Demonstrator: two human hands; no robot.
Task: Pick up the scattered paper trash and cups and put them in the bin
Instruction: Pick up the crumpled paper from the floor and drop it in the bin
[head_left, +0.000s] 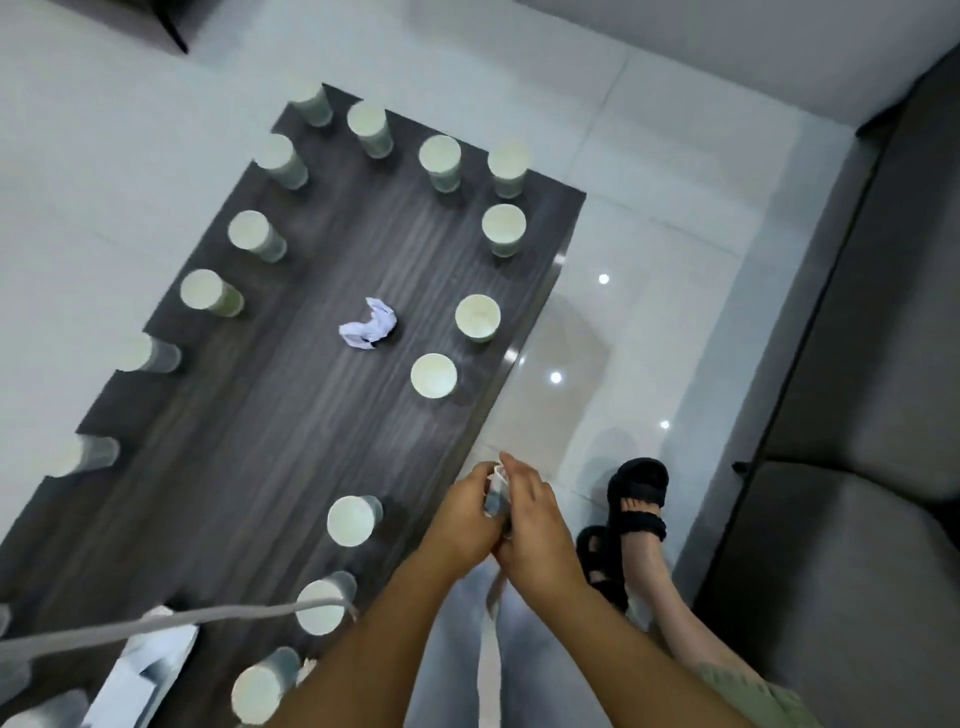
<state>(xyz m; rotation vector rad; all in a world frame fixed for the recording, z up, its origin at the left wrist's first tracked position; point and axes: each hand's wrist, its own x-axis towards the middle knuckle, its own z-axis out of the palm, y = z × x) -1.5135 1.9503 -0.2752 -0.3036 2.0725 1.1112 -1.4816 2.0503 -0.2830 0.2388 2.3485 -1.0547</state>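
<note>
— Two big things frame it: a grey sofa on the right, and the dark wood surface slanting across a pale tiled floor.

— What's on the surface?

— Cups, all upright, ringed along its edges, well apart from each other. One paper ball lies near the middle, touching no cup. At the lower left sits a white bag; whether that is the bin, I cannot tell.

— And the hands?

— Left hand and right hand meet just off the near right edge of the surface. Each grip is curled on the same crumpled paper, pinched between them.

— Anything else?

— Someone's foot in a black sandal, beside the sofa.
</note>
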